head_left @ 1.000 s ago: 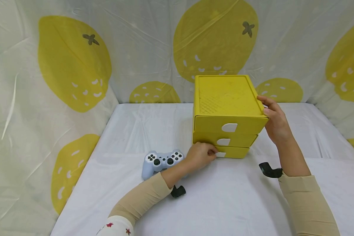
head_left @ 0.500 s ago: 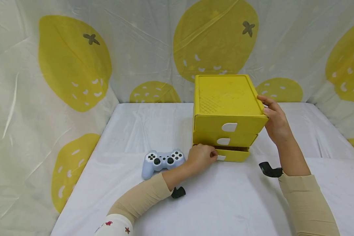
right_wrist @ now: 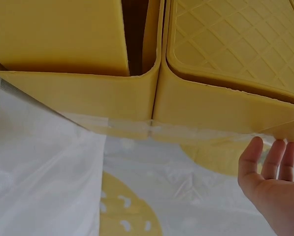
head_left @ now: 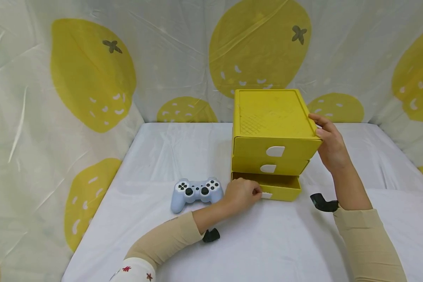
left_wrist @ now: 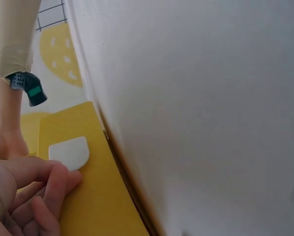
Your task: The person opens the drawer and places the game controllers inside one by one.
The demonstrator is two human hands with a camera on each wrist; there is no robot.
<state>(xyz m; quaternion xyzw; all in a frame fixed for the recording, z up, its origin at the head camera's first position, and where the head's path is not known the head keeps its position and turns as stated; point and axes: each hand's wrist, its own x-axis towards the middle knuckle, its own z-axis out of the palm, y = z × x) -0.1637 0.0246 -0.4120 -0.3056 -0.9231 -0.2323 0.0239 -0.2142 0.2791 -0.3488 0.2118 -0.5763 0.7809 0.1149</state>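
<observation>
A yellow three-drawer cabinet (head_left: 273, 113) stands toward the back of the white-covered table. Its bottom drawer (head_left: 285, 194) is pulled partway out, showing a gap at the top, while the two upper drawers are closed. My left hand (head_left: 242, 193) pinches the white tab handle (left_wrist: 70, 151) on that drawer's front between thumb and finger; part of the tab hides behind the fingers. My right hand (head_left: 333, 147) rests against the cabinet's right side near the top edge, and in the right wrist view its fingertips (right_wrist: 255, 143) touch the yellow side wall.
A light blue game controller (head_left: 197, 192) lies to the left of the cabinet, close to my left forearm. Black wrist camera mounts (head_left: 323, 203) stick out from both wrists. A lemon-print cloth (head_left: 176, 58) hangs behind and beside the table.
The bottom drawer, closed a second ago, has slid out toward me as my left hand draws its tab. My right hand stays at the cabinet's side; the controller has not moved.
</observation>
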